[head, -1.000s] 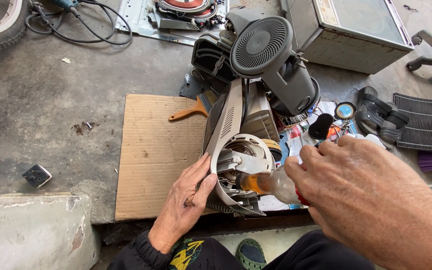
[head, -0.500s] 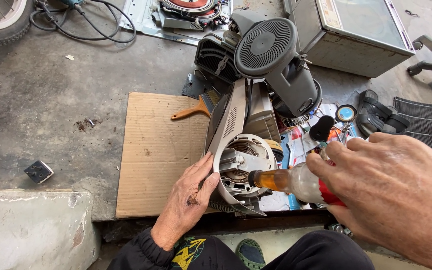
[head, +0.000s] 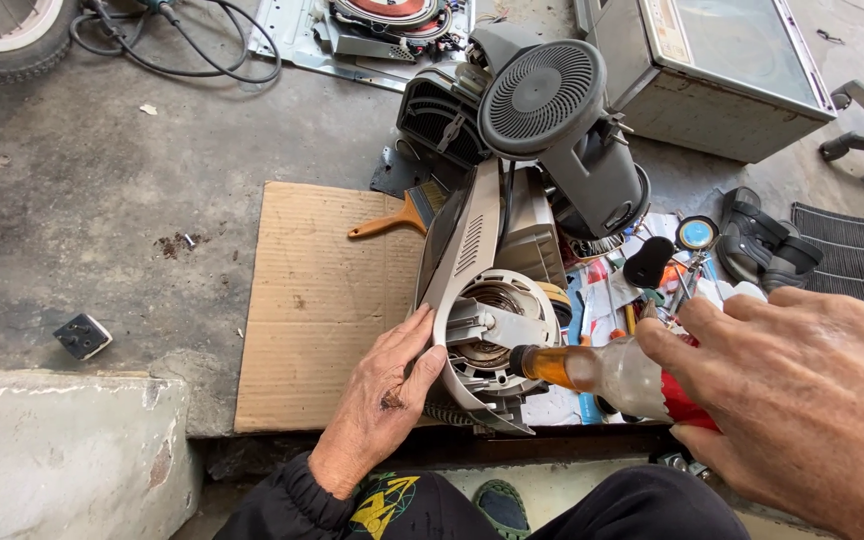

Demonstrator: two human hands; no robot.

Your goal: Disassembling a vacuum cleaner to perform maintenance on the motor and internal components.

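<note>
An informal repair workshop is shown, set up on a stained concrete floor (head: 102, 200). Around a cardboard sheet (head: 322, 300), dismantled fan parts (head: 542, 95), a loose cable (head: 182, 50), a metal casing (head: 722, 70) and scattered tools (head: 652, 270) are spread.
</note>
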